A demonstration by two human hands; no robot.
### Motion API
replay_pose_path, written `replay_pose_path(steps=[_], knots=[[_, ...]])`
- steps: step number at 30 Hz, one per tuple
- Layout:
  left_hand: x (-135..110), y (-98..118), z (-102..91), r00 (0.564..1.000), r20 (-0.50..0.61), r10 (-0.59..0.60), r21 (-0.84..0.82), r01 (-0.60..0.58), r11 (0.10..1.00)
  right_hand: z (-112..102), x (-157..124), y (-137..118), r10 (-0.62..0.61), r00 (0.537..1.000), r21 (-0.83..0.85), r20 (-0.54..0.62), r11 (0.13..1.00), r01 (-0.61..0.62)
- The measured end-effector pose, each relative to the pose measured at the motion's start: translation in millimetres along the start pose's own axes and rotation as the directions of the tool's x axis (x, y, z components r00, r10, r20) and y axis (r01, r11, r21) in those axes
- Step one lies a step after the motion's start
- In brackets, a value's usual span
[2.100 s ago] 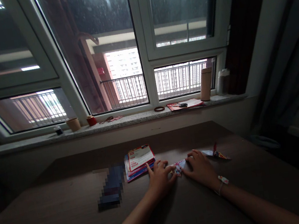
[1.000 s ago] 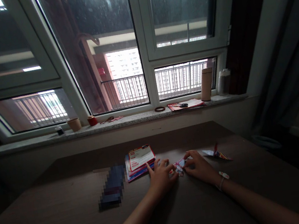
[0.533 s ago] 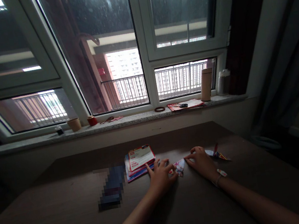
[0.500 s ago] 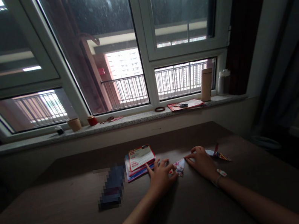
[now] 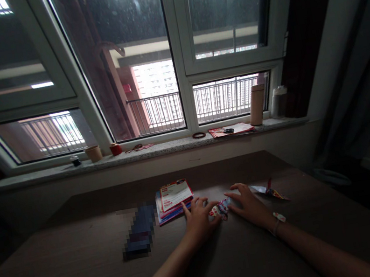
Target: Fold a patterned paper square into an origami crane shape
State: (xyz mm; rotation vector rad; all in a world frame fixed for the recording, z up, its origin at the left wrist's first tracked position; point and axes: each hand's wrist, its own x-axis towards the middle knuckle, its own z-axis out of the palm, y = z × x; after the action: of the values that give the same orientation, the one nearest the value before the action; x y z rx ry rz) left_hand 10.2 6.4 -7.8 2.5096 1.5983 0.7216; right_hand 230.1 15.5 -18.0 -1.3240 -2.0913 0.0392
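A small folded piece of patterned paper (image 5: 221, 208) lies on the dark wooden table (image 5: 87, 273) between my hands. My left hand (image 5: 197, 219) presses its left side with the fingertips, fingers curled. My right hand (image 5: 249, 204) rests on the paper's right side with the fingers pressed down on it. A finished folded paper figure (image 5: 271, 191) sits just right of my right hand. A stack of red and white printed sheets (image 5: 172, 196) lies just beyond my left hand.
A dark flat blurred object (image 5: 139, 231) lies left of the sheets. The stone windowsill (image 5: 159, 151) carries a paper cup (image 5: 94, 153), a small red pot (image 5: 115, 149), scissors on red paper (image 5: 229, 129), a tall tan bottle (image 5: 257, 104) and a white container (image 5: 277, 101).
My right hand slid away to the right along the paper, then came back toward the left hand onto the fold. My left hand stayed pressed in place.
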Motion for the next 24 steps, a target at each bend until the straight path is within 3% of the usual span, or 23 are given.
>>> replay_pose_path(steps=[6,17,24], knots=[[0.3,-5.9,3.4,0.999,-0.024,-0.031,0.010,0.031,0.999,-0.5,-0.9,-3.2,-0.058,0.994,0.016,0.093,0.998,0.057],[0.5,-2.6,-2.7,0.999,-0.033,0.037,-0.044,-0.038,0.998,-6.7,0.1,-8.1,-0.125,0.992,0.194,-0.004,0.973,0.123],[-0.4,-0.4,-2.0,0.996,-0.084,0.043,-0.014,-0.044,0.999,-5.3,3.1,-0.7,-0.068,0.998,0.344,0.016,0.937,0.058]])
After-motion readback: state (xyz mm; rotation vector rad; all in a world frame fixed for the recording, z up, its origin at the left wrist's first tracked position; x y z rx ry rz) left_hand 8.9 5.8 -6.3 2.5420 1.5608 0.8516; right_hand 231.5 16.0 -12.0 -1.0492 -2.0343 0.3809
